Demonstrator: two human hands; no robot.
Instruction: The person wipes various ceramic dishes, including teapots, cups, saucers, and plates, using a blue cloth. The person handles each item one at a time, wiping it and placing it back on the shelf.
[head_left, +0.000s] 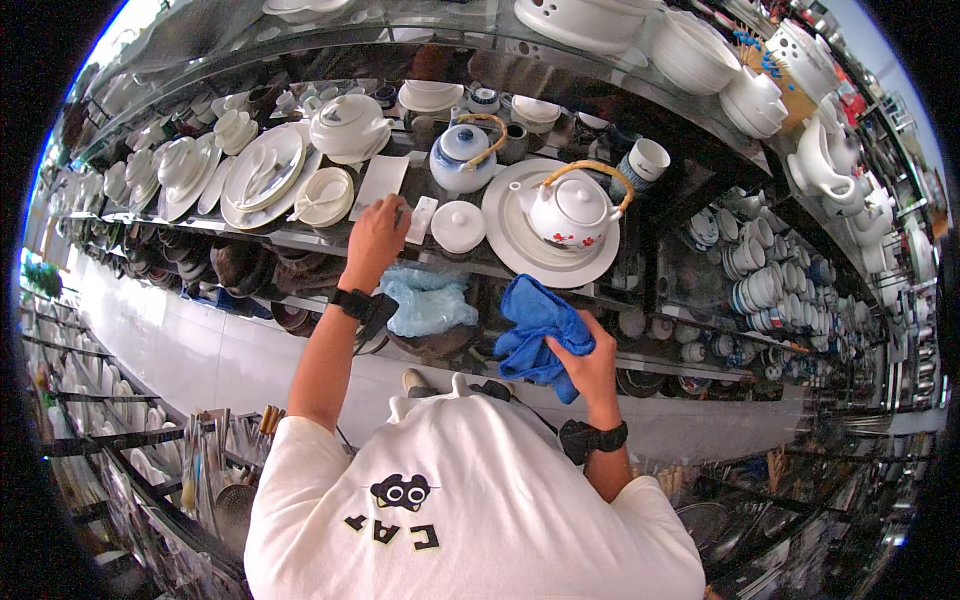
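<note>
My right hand (589, 356) grips a bunched blue cloth (544, 330) in front of the shelf edge. On the shelf, my left hand (386, 229) is at the near end of a white rectangular dish (381, 184), beside a small white rectangular piece (422, 220); whether its fingers hold anything is unclear. To the right of that piece sits a white lidded pot (459, 226). Behind is a blue-and-white teapot (461, 161) with a cane handle. A white teapot with red flowers (574, 210) stands on a large round plate (499, 244), its cane handle upright.
Stacked oval plates (266, 172), a nested bowl stack (324, 196) and a white teapot (349, 127) stand to the left. Two stacked cups (646, 159) are at the right. An upper glass shelf (450, 41) holds bowls. Below hangs a pale blue plastic bag (429, 300).
</note>
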